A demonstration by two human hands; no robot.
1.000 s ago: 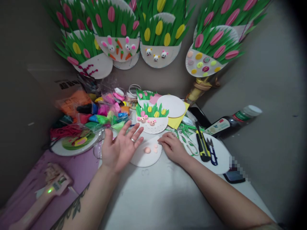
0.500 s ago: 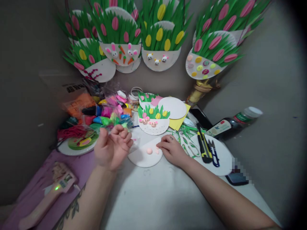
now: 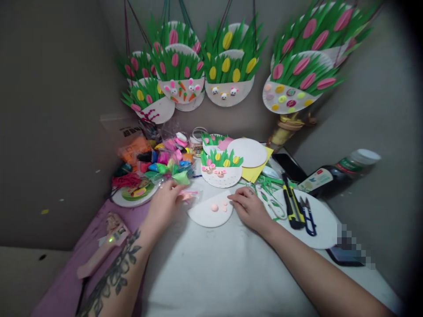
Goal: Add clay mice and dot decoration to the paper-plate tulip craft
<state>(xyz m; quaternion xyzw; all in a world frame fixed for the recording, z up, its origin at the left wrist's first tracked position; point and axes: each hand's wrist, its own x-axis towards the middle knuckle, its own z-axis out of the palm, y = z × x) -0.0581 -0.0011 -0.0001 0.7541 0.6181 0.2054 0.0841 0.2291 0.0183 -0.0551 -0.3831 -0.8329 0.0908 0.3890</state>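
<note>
My left hand [image 3: 165, 200] reaches down to a small clear bag with pink clay [image 3: 190, 195] at the edge of the clay pile, fingers curled onto it. Just right of it lies a white half paper plate [image 3: 206, 215] carrying a peach clay ball [image 3: 214, 207] and two smaller bits. My right hand [image 3: 249, 207] rests on the table at that plate's right edge, fingers bent and close together, tips touching the rim. A finished half-plate with green grass, yellow tulips and pink pigs [image 3: 220, 169] lies behind.
A heap of coloured clay bags [image 3: 161, 163] sits back left. A round plate [image 3: 317, 215] on the right holds a utility knife [image 3: 291, 198] and blue snips [image 3: 309, 213]. A glue gun [image 3: 102, 248] lies at left, a dark bottle [image 3: 337, 174] at right. Tulip plate crafts [image 3: 228, 75] hang on the wall.
My left hand was open palm-up, then curled, and has now turned over and dropped onto the small clay bag. The camera shifted left. My right hand has stayed by the plate.
</note>
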